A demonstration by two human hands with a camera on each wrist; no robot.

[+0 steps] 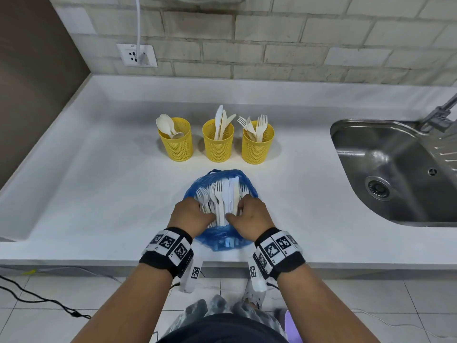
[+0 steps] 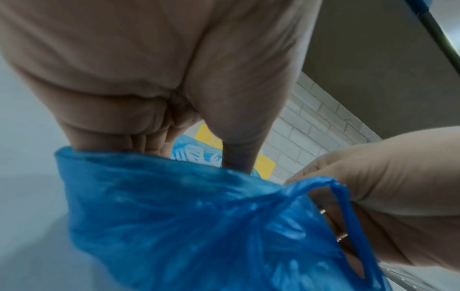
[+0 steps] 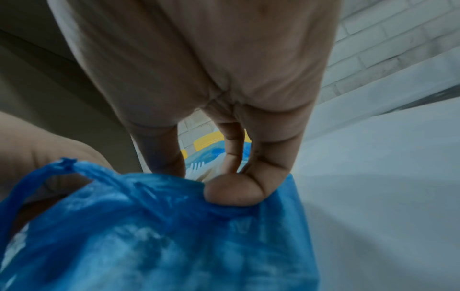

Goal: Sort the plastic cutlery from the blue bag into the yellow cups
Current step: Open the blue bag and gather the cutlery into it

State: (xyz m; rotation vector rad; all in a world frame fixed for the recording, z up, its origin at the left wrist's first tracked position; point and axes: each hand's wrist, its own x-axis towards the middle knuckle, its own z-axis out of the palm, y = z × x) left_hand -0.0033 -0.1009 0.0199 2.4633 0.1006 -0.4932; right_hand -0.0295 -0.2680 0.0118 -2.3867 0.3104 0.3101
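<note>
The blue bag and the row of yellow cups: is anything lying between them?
No. In the head view, only bare white counter separates the blue bag from the yellow cups.

My feed: blue bag [image 1: 223,237] thin translucent plastic film, crinkled, glossy where light catches. Cutlery in bag [image 1: 223,194] smooth white and cream plastic, faint sheen. I see three yellow cups [image 1: 217,144], perforated mesh plastic, matt. Countertop [image 1: 99,181] smooth white solid surface, soft satin finish. Sink [image 1: 395,169] brushed stainless metal, reflective. Back wall [image 1: 272,45] rough pale brick, matt, dark mortar lines. Wristbands [image 1: 170,251] black cloth with printed white marker panels. Floor tiles [image 1: 49,305] glossy, pale.
</note>
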